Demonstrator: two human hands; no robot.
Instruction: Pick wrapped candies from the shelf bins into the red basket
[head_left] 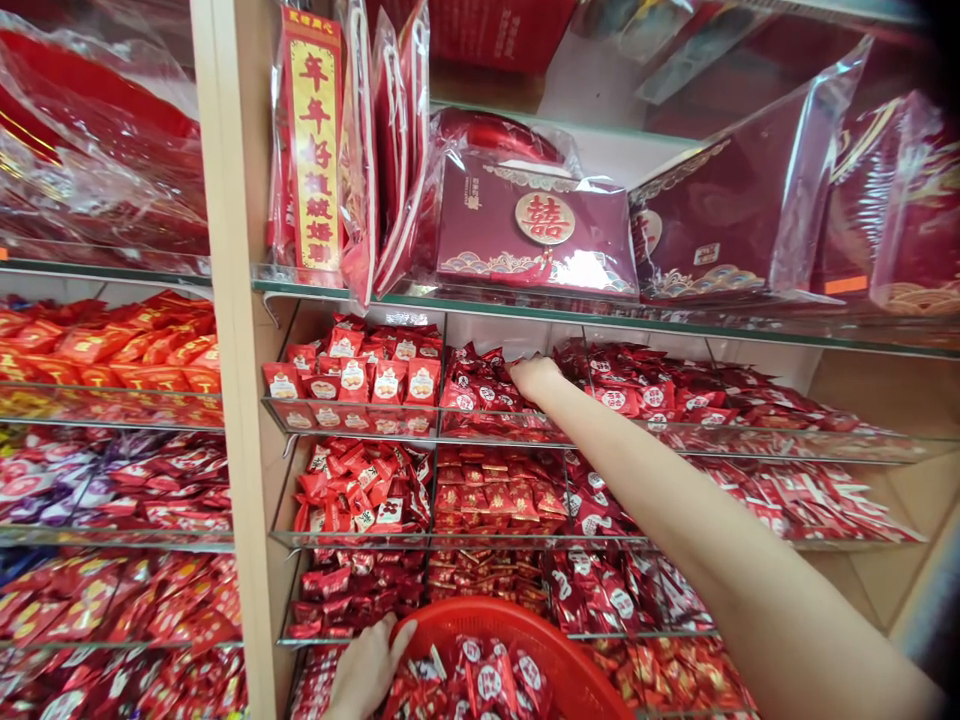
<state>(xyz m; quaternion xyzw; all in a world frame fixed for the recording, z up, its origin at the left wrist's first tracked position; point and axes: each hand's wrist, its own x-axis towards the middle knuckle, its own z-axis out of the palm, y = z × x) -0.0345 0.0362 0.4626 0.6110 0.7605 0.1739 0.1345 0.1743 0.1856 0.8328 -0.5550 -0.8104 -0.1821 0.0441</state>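
My left hand point(365, 665) grips the left rim of a red plastic basket point(525, 614) at the bottom of the head view, thumb over the edge. Inside the basket lie several small red candy packets point(491, 683) with white round labels. My right hand point(536, 378) reaches up into the top candy compartment, at the dark red packets point(480, 385) beside a divider. Its fingers point away among the packets and are mostly hidden, so I cannot see whether they hold one.
Clear-fronted shelves of wrapped sweets fill the view, with red packets point(364, 375) left of my right hand. Above runs a glass shelf edge point(450, 306) bearing purple-red gift bags point(487, 220) and a red-and-yellow banner pack point(315, 150). A wooden upright point(244, 450) stands left.
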